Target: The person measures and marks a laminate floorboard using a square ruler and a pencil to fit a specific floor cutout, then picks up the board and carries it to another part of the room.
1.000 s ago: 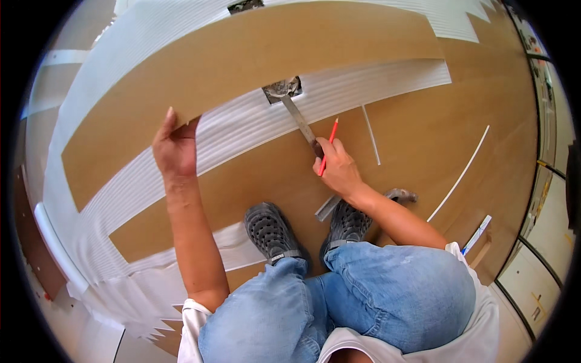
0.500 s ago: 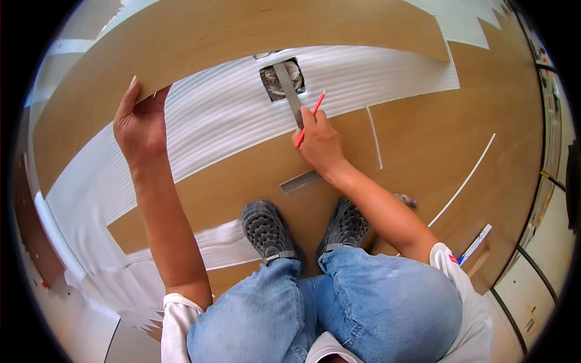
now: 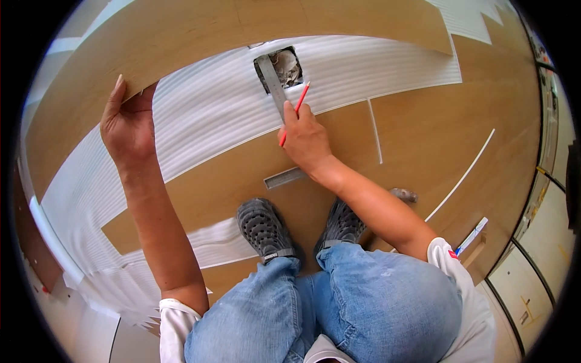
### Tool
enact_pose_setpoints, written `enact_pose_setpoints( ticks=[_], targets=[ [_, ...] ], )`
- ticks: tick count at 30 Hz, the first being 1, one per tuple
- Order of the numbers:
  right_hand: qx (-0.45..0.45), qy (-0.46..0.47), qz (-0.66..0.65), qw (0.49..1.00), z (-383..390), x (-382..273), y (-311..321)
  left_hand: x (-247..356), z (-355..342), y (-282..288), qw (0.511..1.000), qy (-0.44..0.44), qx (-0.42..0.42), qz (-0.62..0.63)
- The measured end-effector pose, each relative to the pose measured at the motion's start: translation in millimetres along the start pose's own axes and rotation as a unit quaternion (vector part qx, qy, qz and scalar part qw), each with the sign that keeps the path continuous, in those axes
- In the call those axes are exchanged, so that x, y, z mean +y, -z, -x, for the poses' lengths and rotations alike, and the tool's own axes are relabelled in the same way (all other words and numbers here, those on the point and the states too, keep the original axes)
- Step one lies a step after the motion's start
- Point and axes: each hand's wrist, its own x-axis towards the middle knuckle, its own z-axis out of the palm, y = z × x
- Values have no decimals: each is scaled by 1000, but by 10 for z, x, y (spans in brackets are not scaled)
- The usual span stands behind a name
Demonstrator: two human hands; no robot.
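The metal square [image 3: 275, 91] lies on the floor at about 12 o'clock from the person's knees, its long blade running from under the right hand [image 3: 307, 140] up over a rough cut-out hole [image 3: 284, 65] in the white ribbed underlay [image 3: 206, 115]; its short leg [image 3: 284, 178] shows at 7 o'clock of that hand, on laid wooden flooring [image 3: 423, 133].

Nearest the camera are blue jeans [image 3: 339, 302] and two dark grey shoes [image 3: 264, 228] planted on the planks. At 3 o'clock of the shoes a blue-and-white marker [image 3: 472, 236] lies near the wall.

The right hand presses down on the square, fingers closed around a red pencil [image 3: 295, 112] whose tip points toward 1 o'clock, just beside the hole. Whether the pencil tip touches the blade is hard to tell.

The left hand [image 3: 128, 124], at 9 o'clock of the right and well apart from it, grips the near edge of a long loose wooden plank [image 3: 200, 36], thumb on top, fingers curled beneath. That plank spans the far part of the view, above the underlay. A thin white strip [image 3: 375, 130] lies on the flooring at 3 o'clock of the right hand.
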Motion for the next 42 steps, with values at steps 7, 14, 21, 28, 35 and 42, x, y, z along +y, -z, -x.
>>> enact_pose_setpoints(
  ticks=[7, 14, 21, 28, 35, 42],
  targets=[
    [-3, 8, 16, 1000, -10, -42, -19, -32, -13, 66, 999, 10, -3, 35],
    [-45, -8, 25, 999, -42, -78, 25, -101, 39, -19, 999, 3, 36, 12],
    [-65, 3, 47, 997, -68, -54, 19, -133, 17, 93, 999, 16, 13, 26],
    [-109, 2, 60, 992, -93, -68, 68, -149, 32, 141, 999, 33, 6, 40],
    [-140, -1, 54, 989, -168, -77, 75, -157, 56, 127, 998, 31, 40, 36],
    [-162, -17, 45, 986, -198, -87, 121, -226, 75, 284, 995, 66, 20, 71]
  ],
)
